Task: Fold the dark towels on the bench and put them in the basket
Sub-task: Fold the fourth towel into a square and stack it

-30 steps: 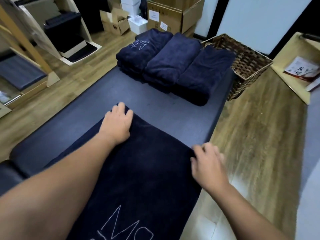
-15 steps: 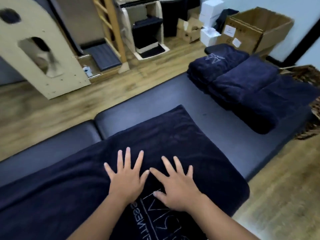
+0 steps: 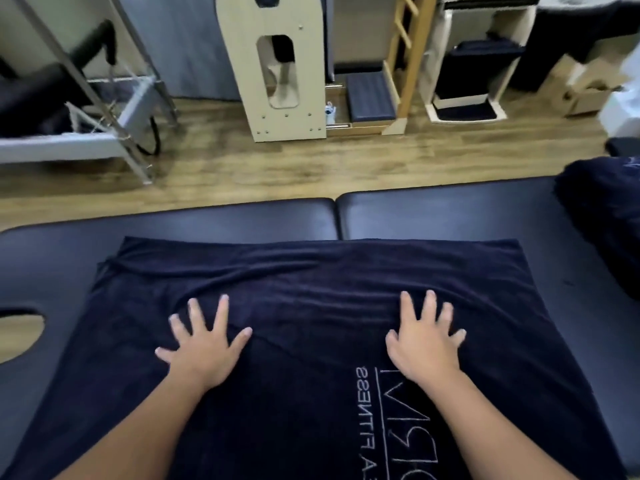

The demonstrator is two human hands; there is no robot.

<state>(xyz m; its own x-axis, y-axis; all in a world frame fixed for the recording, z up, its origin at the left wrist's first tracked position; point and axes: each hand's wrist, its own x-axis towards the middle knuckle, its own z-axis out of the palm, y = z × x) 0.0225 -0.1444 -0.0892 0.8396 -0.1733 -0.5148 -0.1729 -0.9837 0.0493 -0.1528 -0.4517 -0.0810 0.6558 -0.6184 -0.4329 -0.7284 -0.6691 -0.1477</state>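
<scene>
Both hands, left hand (image 3: 204,351) and right hand (image 3: 424,344), lie flat with fingers spread, gripping nothing, on the dark towel (image 3: 311,306); folded towels (image 3: 602,216) sit at the bench (image 3: 433,213) right edge.

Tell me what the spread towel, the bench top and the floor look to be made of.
Spread towel: soft, matte dark navy terry-like cloth; it rucks into ridges ahead of both flat hands and carries pale lettering, stitched or printed.
Bench top: dark padded vinyl or leather-like cover, smooth with a slight sheen and a seam between cushions.
Floor: wood-look planks with grain, wood or laminate, cannot tell.
</scene>
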